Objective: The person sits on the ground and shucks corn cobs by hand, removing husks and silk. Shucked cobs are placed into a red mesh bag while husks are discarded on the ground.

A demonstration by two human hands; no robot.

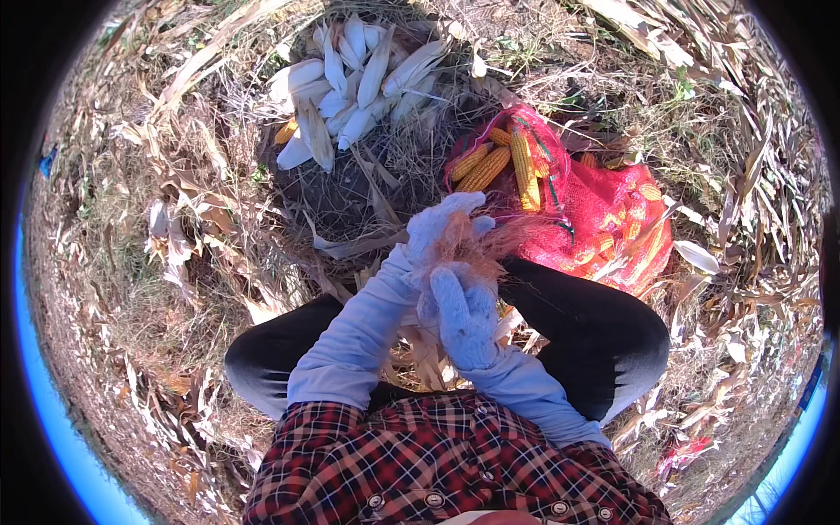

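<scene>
Both hands wear pale fuzzy work gloves and meet in front of me above my crossed legs. A tuft of reddish-brown corn silk [468, 245] is bunched between them, with loose strands trailing to the right. My left hand [430, 226] is on the far side, curved around the tuft with one finger stretched to the right. My right hand [462, 308] is closer to me, its thumb side up against the tuft's lower edge. Whether an ear is also between the palms is hidden.
A pile of corn ears in pale husks [354, 83] lies ahead on the left. On the right, a red mesh bag [604, 223] holds yellow corn, with several bare ears [523, 166] at its mouth. Dry stalks and husks cover the ground around my black-trousered legs [595, 337].
</scene>
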